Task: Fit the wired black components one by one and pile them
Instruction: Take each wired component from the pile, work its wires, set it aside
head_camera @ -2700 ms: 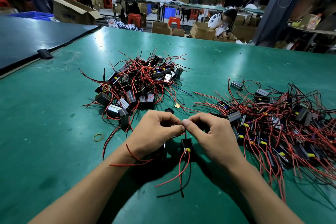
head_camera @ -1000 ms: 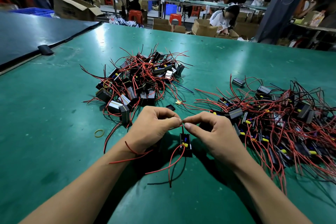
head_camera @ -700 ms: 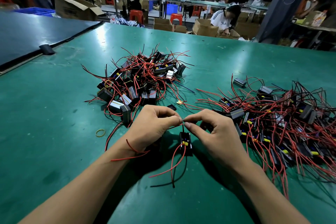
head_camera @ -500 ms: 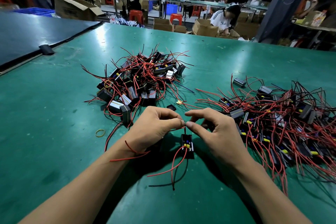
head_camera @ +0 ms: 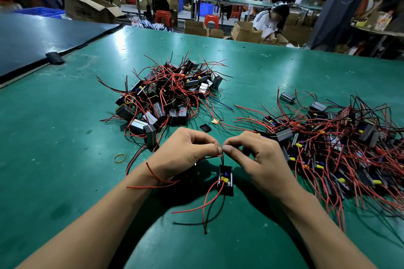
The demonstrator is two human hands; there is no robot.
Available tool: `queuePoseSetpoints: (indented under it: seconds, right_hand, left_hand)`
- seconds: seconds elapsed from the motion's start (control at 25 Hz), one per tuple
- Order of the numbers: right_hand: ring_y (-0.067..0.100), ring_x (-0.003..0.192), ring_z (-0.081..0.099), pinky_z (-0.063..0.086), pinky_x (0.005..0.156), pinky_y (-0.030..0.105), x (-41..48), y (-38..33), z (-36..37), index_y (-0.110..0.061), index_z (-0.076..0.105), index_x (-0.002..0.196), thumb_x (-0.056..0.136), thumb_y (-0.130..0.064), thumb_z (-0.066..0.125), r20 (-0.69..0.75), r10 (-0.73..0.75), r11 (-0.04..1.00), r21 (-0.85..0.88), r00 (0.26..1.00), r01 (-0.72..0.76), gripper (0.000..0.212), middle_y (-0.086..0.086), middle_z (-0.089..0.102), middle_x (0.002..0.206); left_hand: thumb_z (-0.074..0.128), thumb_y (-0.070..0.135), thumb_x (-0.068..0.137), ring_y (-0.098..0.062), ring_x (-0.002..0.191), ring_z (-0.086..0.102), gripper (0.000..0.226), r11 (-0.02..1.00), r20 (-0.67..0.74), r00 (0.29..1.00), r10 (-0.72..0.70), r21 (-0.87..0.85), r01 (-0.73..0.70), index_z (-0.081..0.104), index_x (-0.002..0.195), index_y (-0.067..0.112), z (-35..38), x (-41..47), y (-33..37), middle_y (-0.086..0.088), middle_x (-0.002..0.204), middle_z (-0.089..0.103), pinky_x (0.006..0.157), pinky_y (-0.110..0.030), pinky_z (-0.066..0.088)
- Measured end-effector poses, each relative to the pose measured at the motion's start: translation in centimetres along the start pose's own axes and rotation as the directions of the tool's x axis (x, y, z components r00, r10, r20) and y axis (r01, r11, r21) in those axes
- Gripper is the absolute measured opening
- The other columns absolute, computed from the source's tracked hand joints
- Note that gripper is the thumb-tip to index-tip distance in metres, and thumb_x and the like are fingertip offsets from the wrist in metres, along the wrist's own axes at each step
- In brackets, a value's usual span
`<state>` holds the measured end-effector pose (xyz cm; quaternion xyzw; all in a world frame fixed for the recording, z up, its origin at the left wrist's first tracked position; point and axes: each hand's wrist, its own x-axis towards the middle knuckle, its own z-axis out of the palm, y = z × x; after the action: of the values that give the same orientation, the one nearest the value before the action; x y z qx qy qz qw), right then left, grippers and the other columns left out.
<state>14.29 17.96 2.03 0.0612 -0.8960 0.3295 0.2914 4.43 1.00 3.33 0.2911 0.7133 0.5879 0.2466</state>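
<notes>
A small black component (head_camera: 225, 179) with a yellow and blue part on top and red wires trailing toward me sits on the green table (head_camera: 65, 129) between my hands. My left hand (head_camera: 185, 155) and my right hand (head_camera: 255, 159) meet just above it, each pinching a thin wire end between thumb and forefinger. A loose red wire curls under my left wrist. One pile of wired black components (head_camera: 166, 96) lies behind my left hand. A second, wider pile (head_camera: 332, 137) spreads to the right of my right hand.
A yellow rubber band (head_camera: 119, 158) lies left of my left hand. A small black cap (head_camera: 205, 128) and a yellow scrap (head_camera: 215, 121) lie between the piles. A dark table (head_camera: 43, 35) adjoins at the left. Beyond are cardboard boxes (head_camera: 87, 6) and people.
My hands have stayed together over the component, working the wire ends. The red wires trailing toward me have shifted slightly. The piles have not moved.
</notes>
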Motion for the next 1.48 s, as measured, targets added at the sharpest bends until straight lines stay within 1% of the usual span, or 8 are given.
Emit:
queuePoseSetpoints:
  seconds: [0.16, 0.32, 0.4, 0.56, 0.8, 1.12, 1.28, 1.48]
  right_hand:
    - [0.004, 0.058, 0.043, 0.035, 0.057, 0.019, 0.0, -0.9, 0.6, -0.020, 0.066, 0.076, 0.090, -0.033, 0.063, 0.099, 0.324, 0.906, 0.254, 0.941, -0.339, 0.020, -0.014, 0.052, 0.062]
    - [0.012, 0.052, 0.036, 0.030, 0.052, 0.027, 0.2, -1.1, 0.8, -0.021, 0.065, 0.069, 0.096, -0.021, 0.062, 0.225, 0.491, 0.738, 0.406, 0.842, -0.539, 0.027, -0.005, 0.043, 0.055]
    - [0.008, 0.049, 0.040, 0.032, 0.050, 0.021, 0.1, -1.0, 0.5, -0.021, 0.068, 0.072, 0.095, -0.024, 0.065, 0.206, 0.471, 0.760, 0.399, 0.858, -0.513, 0.023, -0.009, 0.048, 0.054]
    - [0.006, 0.056, 0.052, 0.042, 0.056, 0.018, -0.1, -0.5, -0.2, -0.028, 0.076, 0.088, 0.086, -0.017, 0.078, 0.011, 0.257, 0.937, 0.244, 0.966, -0.252, 0.012, -0.018, 0.066, 0.069]
    - [0.006, 0.060, 0.057, 0.044, 0.062, 0.017, -0.1, -0.3, 0.2, -0.023, 0.078, 0.089, 0.083, -0.014, 0.079, -0.015, 0.109, 0.978, 0.182, 0.994, -0.105, 0.011, -0.017, 0.069, 0.080]
    - [0.004, 0.066, 0.055, 0.041, 0.063, 0.015, -0.2, -0.4, 0.5, -0.032, 0.069, 0.088, 0.092, -0.021, 0.071, 0.047, 0.212, 0.966, 0.138, 0.976, -0.217, 0.012, -0.021, 0.065, 0.077]
    - [0.007, 0.069, 0.055, 0.045, 0.066, 0.024, 0.0, -1.1, 0.4, -0.031, 0.062, 0.083, 0.096, -0.023, 0.064, 0.103, 0.251, 0.963, 0.073, 0.963, -0.259, 0.015, -0.012, 0.062, 0.073]
    - [0.002, 0.055, 0.040, 0.032, 0.054, 0.016, 0.3, -1.5, 0.2, -0.023, 0.062, 0.076, 0.099, -0.025, 0.058, 0.225, 0.401, 0.891, 0.129, 0.888, -0.435, 0.023, -0.016, 0.048, 0.058]
  left_hand:
    - [0.073, 0.004, 0.082, 0.002, 0.047, 0.044, 0.016, 0.998, 0.007, 0.999, 0.044, -0.041, -0.044, 0.075, 0.070, 0.014, 0.3, 0.0, 0.1, 0.009, 0.054, 0.060, 0.047, -0.008, 0.032]
    - [0.072, 0.003, 0.083, 0.002, 0.050, 0.047, 0.012, 0.997, 0.003, 0.997, 0.075, -0.015, -0.075, 0.074, 0.074, 0.011, 0.6, -0.1, 0.2, 0.009, 0.056, 0.062, 0.051, -0.008, 0.034]
    - [0.072, 0.005, 0.083, -0.002, 0.051, 0.043, 0.011, 0.999, -0.025, 0.998, 0.053, -0.007, -0.053, 0.075, 0.073, 0.011, 0.6, -0.1, 0.3, 0.006, 0.057, 0.060, 0.051, -0.013, 0.032]
    - [0.072, 0.008, 0.082, -0.009, 0.051, 0.037, 0.018, 0.999, -0.036, 0.999, -0.010, -0.054, 0.008, 0.074, 0.066, 0.016, 0.2, -0.1, 0.5, 0.002, 0.055, 0.053, 0.049, -0.022, 0.026]
    - [0.071, 0.006, 0.084, -0.008, 0.049, 0.036, 0.015, 0.998, 0.012, 0.999, -0.039, -0.049, 0.040, 0.073, 0.070, 0.013, 0.1, -0.2, 0.5, -0.001, 0.055, 0.050, 0.048, -0.023, 0.024]
    - [0.071, 0.004, 0.083, -0.003, 0.049, 0.041, 0.015, 1.000, -0.004, 1.000, 0.003, -0.013, -0.003, 0.074, 0.071, 0.012, 0.1, -0.2, 0.4, 0.005, 0.055, 0.056, 0.049, -0.016, 0.031]
    - [0.071, 0.003, 0.083, 0.002, 0.045, 0.040, 0.016, 0.999, -0.006, 0.999, 0.035, 0.009, -0.035, 0.073, 0.071, 0.013, 0.2, -0.1, 0.4, 0.010, 0.050, 0.055, 0.046, -0.009, 0.031]
    - [0.071, 0.000, 0.083, 0.005, 0.045, 0.044, 0.014, 0.998, -0.002, 0.998, 0.066, 0.004, -0.066, 0.073, 0.072, 0.009, 0.4, -0.1, 0.2, 0.010, 0.050, 0.058, 0.047, -0.006, 0.032]
